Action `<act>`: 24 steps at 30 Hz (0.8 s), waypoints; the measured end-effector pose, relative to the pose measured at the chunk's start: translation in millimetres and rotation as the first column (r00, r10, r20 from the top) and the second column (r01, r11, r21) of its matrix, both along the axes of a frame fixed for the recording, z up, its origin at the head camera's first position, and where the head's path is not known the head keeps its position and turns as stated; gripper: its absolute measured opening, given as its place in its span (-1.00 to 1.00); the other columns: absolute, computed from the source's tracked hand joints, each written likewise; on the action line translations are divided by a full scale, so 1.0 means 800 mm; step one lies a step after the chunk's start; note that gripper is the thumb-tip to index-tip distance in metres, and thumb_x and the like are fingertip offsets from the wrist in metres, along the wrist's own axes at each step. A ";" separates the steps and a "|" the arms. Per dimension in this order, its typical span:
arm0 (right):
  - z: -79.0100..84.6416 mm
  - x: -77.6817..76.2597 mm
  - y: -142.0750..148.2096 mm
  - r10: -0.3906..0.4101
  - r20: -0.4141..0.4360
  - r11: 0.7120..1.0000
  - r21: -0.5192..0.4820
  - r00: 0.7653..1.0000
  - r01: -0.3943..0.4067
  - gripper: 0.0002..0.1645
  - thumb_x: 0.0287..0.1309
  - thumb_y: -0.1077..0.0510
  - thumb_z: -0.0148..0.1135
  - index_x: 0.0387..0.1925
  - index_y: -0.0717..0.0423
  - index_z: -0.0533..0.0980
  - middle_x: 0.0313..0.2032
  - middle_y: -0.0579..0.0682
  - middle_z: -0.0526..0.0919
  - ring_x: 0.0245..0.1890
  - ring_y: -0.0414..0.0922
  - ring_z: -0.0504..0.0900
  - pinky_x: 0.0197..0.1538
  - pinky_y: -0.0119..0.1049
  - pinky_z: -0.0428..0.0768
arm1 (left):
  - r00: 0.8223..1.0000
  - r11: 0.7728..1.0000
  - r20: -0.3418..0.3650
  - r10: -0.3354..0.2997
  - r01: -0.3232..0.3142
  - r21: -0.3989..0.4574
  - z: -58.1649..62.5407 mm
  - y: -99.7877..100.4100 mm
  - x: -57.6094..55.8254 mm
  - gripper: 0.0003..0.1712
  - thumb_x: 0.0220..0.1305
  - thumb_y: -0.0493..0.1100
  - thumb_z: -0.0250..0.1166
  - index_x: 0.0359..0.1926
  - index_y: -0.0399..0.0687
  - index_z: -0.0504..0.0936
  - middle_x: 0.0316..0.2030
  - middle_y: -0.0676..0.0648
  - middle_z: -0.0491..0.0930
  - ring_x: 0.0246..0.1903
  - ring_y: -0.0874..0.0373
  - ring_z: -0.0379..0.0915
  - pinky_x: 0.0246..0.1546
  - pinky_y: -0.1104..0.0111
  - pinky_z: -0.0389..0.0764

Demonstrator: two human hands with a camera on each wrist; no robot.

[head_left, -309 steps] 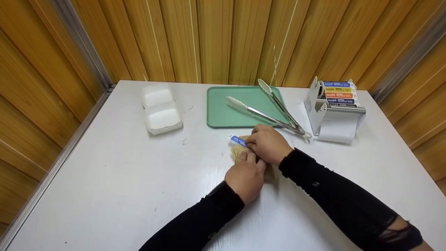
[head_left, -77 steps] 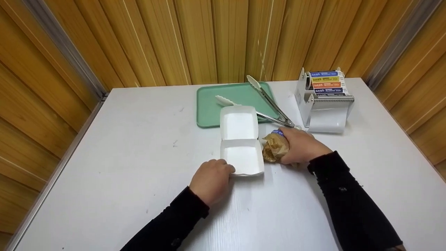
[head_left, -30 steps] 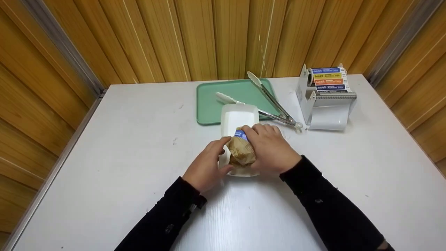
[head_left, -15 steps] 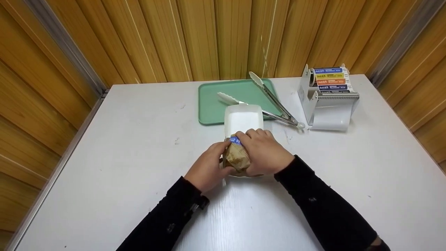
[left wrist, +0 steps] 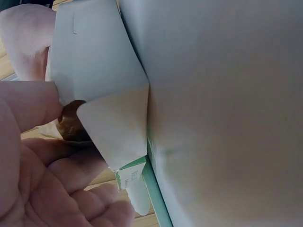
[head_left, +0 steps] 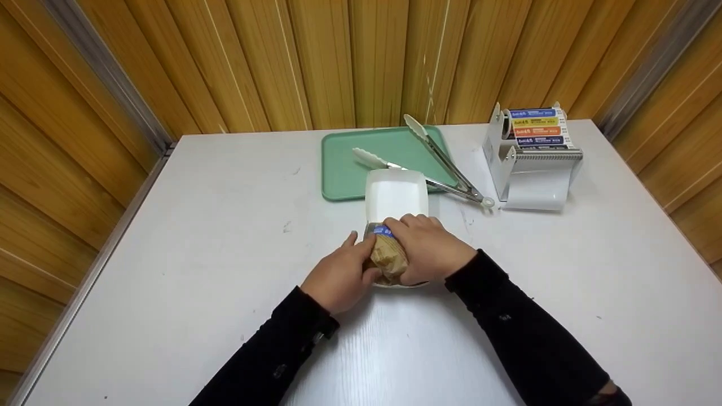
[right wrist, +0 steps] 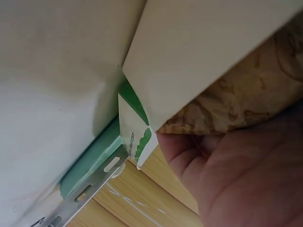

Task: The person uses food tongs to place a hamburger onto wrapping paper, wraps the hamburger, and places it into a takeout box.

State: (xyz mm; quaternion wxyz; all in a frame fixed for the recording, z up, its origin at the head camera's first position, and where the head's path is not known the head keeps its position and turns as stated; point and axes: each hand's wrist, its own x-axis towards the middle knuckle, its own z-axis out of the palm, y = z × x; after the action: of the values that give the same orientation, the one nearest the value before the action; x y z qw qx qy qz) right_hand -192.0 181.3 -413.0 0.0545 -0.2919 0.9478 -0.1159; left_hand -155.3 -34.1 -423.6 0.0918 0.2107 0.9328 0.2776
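Observation:
A brown paper-wrapped food parcel (head_left: 389,258) with a blue label sits in the lower half of a white clamshell food box (head_left: 397,194), lid raised at the back. My right hand (head_left: 433,249) grips the parcel from the right and above. From the left, my left hand (head_left: 341,276) holds its side with thumb and index finger, at the box wall. In the left wrist view the box's white outer wall (left wrist: 97,52) hides most of the brown paper, and the other fingers curl loosely below. The right wrist view has the printed wrapper (right wrist: 246,97) rising above the box rim.
Behind the box lies a green tray (head_left: 341,169) with metal tongs (head_left: 445,163) resting across it, handle end on the table. A label dispenser (head_left: 533,160) with several coloured label rolls stands at the back right. The white tabletop (head_left: 214,237) extends on both sides.
Earlier my hands pressed a blue label onto the parcel. The box came from the left to the middle, and the parcel moved from its right side into it. Lately the parcel shifts only slightly.

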 end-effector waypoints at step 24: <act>-0.003 0.003 -0.001 0.062 0.029 0.996 -0.060 0.998 -0.060 0.27 -0.12 -0.15 0.69 0.58 0.04 0.27 0.19 0.14 0.43 0.16 0.11 0.40 0.30 0.05 0.43 | 0.990 0.991 0.054 -0.130 0.131 0.001 -0.006 -0.007 -0.006 0.25 0.33 0.08 0.48 0.72 0.00 -0.19 0.68 -0.11 -0.03 0.52 -0.01 0.28 0.49 0.11 0.42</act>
State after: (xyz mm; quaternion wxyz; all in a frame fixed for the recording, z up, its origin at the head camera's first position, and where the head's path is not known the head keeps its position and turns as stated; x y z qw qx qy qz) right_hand -189.3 180.5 -415.0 0.0639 -0.3205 0.9336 -0.1467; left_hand -160.0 -39.9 -428.8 0.1352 0.2636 0.9145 0.2755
